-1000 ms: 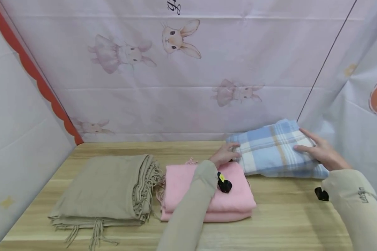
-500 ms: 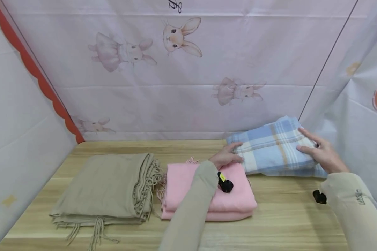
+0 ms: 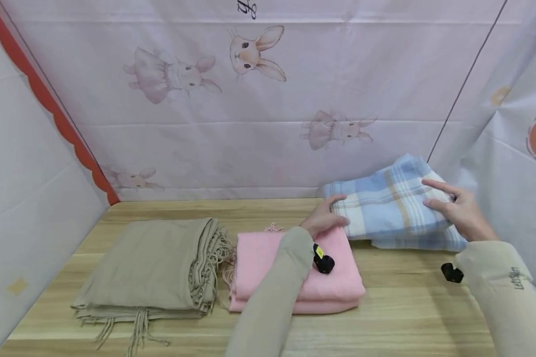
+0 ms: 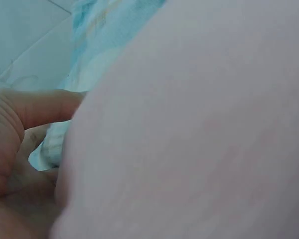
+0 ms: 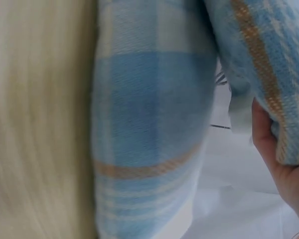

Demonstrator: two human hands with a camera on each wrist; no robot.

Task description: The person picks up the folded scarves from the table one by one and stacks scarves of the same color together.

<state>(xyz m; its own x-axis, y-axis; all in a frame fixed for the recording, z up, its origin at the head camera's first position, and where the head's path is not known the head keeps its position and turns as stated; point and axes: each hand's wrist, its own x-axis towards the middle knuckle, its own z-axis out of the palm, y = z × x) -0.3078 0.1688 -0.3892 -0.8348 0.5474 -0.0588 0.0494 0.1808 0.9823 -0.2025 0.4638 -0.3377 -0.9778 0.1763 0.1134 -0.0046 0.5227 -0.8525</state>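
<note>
A folded blue plaid cloth sits at the table's back right, its far edge raised off the wood. My left hand grips its left edge, fingers on top, with the forearm lying across a folded pink cloth. My right hand holds its right side, fingers spread on top. In the left wrist view the pink cloth fills the frame, with the left hand curled at the plaid edge. In the right wrist view the right hand cups the plaid fold from beneath.
A folded beige fringed cloth lies at the left of the wooden table. A rabbit-print sheet hangs close behind, and another sheet closes the right side just past the plaid cloth.
The plaid cloth's far right edge has risen and tilted up. Both hands have shifted slightly up and back with it. The pink and beige cloths have not moved.
</note>
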